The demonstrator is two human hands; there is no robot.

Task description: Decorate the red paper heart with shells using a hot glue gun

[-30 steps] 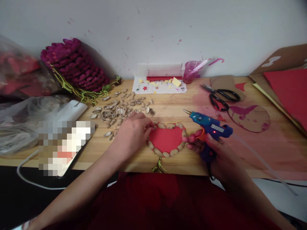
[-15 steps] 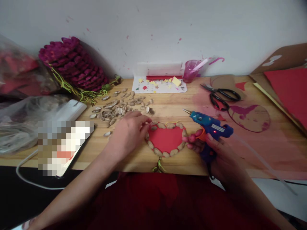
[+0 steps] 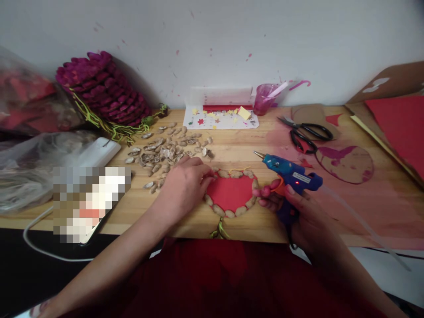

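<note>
We are holding a glue gun (image 3: 285, 165) beside a red card (image 3: 230, 192) with a border of peanut shells (image 3: 219, 210).
The card is lying on the desk (image 3: 232, 150) between our hands. At its far left edge, our left hand (image 3: 185, 183) is bending its fingers closely over the border; whether this grip is holding a shell, we cannot tell. To the right of the card, our right hand (image 3: 300, 212) is gripping the glue gun firmly. Loose shells (image 3: 160, 152) are lying behind and left of the card, black-handled scissors (image 3: 296, 126) behind and right, and a phone (image 3: 96, 198) farther left.
</note>
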